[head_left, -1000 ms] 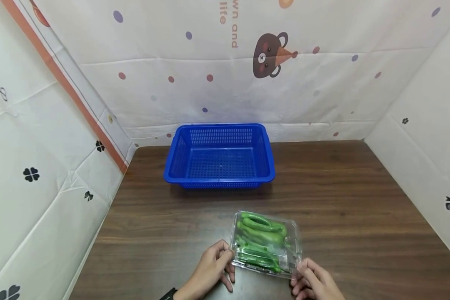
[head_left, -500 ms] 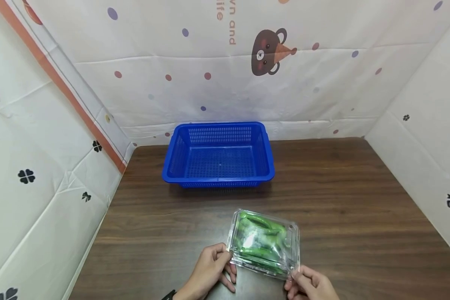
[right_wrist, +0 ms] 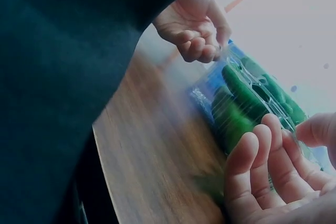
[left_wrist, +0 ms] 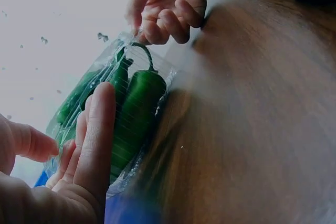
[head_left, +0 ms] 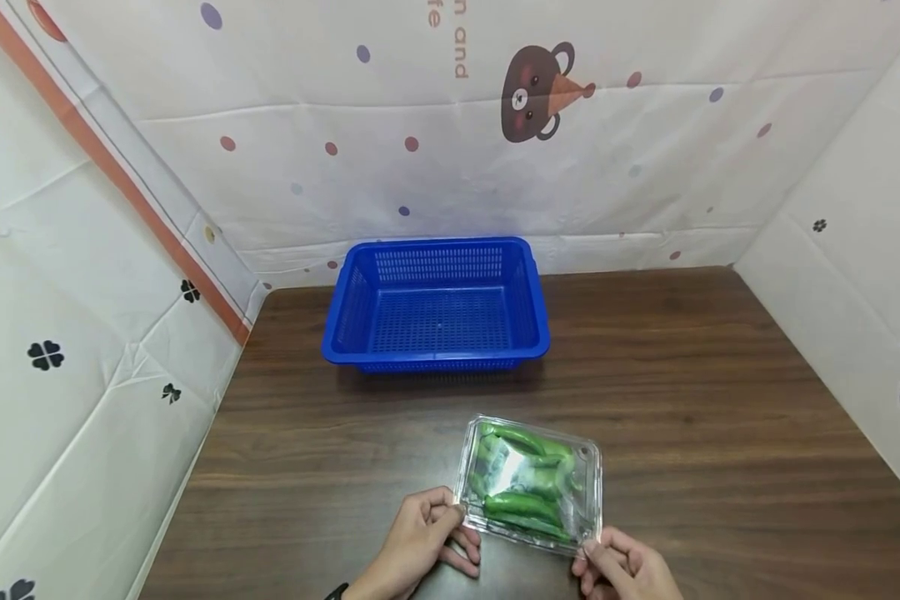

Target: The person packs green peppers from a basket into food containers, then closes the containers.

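A clear plastic clamshell box (head_left: 588,492) with several green peppers (head_left: 525,505) inside is in front of the person, its lid closed. My left hand (head_left: 420,533) pinches its near left corner between thumb and fingers. At the near right corner, my right hand (head_left: 628,567) has the rim between thumb and forefinger. The left wrist view shows a pepper (left_wrist: 137,103) with a curved stem through the ribbed side wall; the left fingers hide part of the box. In the right wrist view the right fingers (right_wrist: 286,166) cover the box's near end.
A blue perforated plastic basket (head_left: 439,360) with nothing in it stands at the back of the brown wooden table (head_left: 690,400), beyond the box. Patterned white cloth (head_left: 300,192) hangs behind the table and along both sides.
The box has shifted slightly left and tipped a little, and the peppers in it lie differently. The right hand has moved slightly left with its corner. Both hands keep their hold.
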A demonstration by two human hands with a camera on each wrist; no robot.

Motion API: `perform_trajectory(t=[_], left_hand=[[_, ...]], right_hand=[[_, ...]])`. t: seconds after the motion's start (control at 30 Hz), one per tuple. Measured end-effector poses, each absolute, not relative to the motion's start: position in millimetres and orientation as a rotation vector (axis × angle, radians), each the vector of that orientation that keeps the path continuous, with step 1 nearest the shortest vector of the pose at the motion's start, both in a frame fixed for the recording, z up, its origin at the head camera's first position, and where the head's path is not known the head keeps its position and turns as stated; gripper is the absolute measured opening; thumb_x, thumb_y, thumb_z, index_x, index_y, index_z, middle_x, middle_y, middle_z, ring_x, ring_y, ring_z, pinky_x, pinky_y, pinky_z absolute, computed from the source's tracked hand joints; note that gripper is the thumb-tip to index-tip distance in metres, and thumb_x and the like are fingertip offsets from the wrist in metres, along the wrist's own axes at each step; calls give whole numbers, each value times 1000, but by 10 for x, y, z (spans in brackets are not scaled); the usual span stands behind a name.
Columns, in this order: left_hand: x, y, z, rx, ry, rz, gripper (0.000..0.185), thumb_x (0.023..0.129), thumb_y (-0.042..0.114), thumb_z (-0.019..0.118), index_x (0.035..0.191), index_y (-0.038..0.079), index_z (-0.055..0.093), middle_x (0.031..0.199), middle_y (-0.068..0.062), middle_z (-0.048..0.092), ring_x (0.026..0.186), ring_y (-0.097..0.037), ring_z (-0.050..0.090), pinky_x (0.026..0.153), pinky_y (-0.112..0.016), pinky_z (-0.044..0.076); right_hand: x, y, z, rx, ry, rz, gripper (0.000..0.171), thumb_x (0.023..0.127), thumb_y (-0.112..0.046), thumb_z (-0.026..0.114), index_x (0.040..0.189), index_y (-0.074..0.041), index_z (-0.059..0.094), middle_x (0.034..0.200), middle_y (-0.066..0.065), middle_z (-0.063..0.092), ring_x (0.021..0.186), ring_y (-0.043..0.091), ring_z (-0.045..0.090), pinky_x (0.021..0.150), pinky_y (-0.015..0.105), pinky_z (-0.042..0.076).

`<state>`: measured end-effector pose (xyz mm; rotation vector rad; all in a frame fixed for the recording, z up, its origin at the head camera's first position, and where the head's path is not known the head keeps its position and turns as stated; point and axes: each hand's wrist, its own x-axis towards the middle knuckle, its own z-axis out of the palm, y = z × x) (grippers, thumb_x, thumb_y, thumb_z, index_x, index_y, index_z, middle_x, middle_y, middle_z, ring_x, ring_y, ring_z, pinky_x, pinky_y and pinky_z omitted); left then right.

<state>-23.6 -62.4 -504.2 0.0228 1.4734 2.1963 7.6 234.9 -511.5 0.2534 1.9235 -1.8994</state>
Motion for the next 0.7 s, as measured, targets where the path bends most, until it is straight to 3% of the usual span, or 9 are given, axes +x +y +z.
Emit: perform_trajectory(t=[0.2,0.47,0.7], left_hand=[[-199,-649,-5056,51,1439,2193,11,100,0,53,90,-3,54,91,-36,68,70,-25,74,68,-48,63],[-144,-592,-5070,28,1422,2189,16,100,2,53,84,1,52,84,-19,72,70,-22,73,66,-45,63],[-109,-588,-5093,14,1560,2139,20,102,9,58,87,-2,52,81,-21,71,67,-21,72,61,-48,63]], right_hand=[[108,2367,-5109,207,1920,-1925,29,103,-17,61,91,9,58,80,5,72,66,13,66,59,27,60],[86,2417,-5123,225,1933,-1929,24,103,-17,60,90,4,57,78,5,70,66,16,67,56,31,60],[58,2526,-5107,221,2016,-1833,19,104,-21,61,96,-3,62,83,9,71,68,18,68,57,34,60]])
